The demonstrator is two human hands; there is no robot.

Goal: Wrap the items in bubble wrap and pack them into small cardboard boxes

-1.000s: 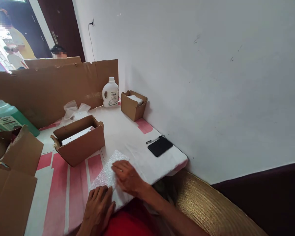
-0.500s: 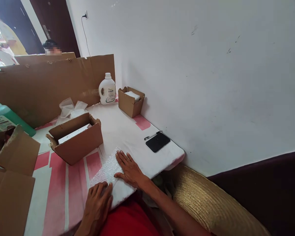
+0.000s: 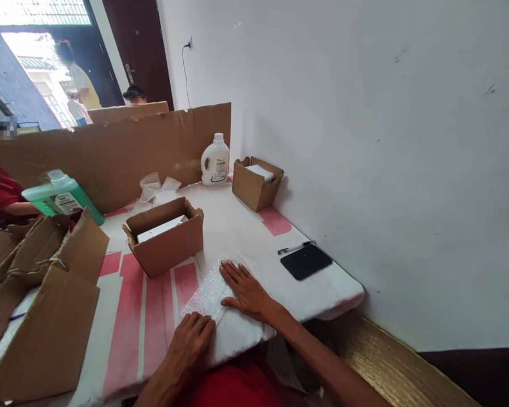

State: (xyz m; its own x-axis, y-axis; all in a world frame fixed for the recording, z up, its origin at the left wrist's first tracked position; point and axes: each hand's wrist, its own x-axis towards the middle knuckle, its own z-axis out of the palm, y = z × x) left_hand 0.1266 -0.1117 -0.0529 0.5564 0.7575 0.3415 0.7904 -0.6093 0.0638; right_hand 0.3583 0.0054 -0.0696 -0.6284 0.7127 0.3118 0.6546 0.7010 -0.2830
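Hands (image 3: 220,316) on bubble wrap (image 3: 206,291) — open box (image 3: 165,237) behind, phone (image 3: 306,262) right

A white table cover with pink blocks and stripes (image 3: 237,226) carries everything. Near its middle stands an open brown cardboard box (image 3: 166,237) — the landmark here. In front of that box lies a clear bubble-wrap sheet (image 3: 207,291). Behind it sit crumpled white wrappings (image 3: 158,189), perhaps plastic. Further back and right stand a white plastic jug (image 3: 215,161) and a smaller open carton (image 3: 257,182). Right of the box lie a flat black slab (image 3: 306,261) and a dark pen (image 3: 294,247). Left of it — flattened brown cardboard pieces (image 3: 38,294).
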